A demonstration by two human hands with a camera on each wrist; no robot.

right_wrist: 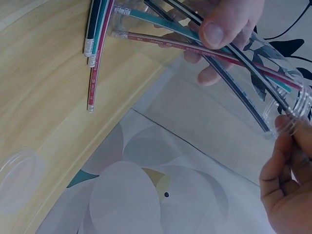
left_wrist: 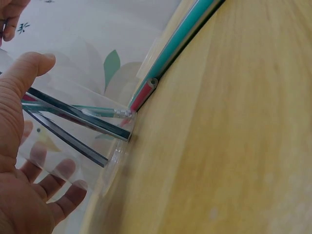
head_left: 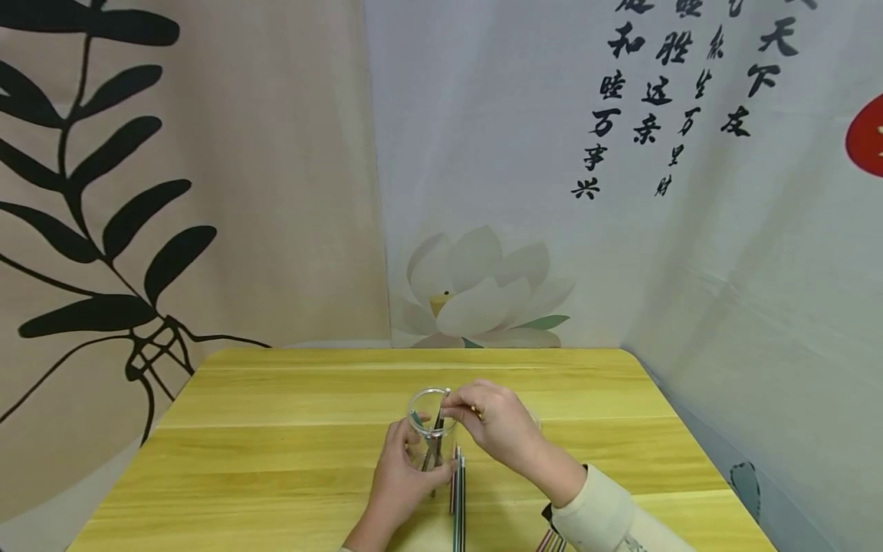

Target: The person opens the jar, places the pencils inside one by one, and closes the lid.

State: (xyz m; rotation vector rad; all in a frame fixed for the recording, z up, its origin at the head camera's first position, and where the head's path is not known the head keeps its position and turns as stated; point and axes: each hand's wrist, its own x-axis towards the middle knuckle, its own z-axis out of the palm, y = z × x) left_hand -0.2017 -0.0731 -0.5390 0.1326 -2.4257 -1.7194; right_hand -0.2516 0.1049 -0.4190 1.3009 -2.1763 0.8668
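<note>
A clear jar stands on the table, with several pencils leaning inside it. My left hand holds the jar around its side, thumb on the near side and fingers on the far side. At the rim, my right hand pinches the upper end of a dark pencil whose length lies within the jar. Also inside are a red pencil, a teal pencil and another dark pencil. Beside the jar, more pencils lie on the tabletop, a red one sticking out past the others.
A clear round lid lies on the wooden table, partly behind the right wrist in the head view. More pencils show at the bottom edge under the right sleeve. A printed curtain hangs behind the table.
</note>
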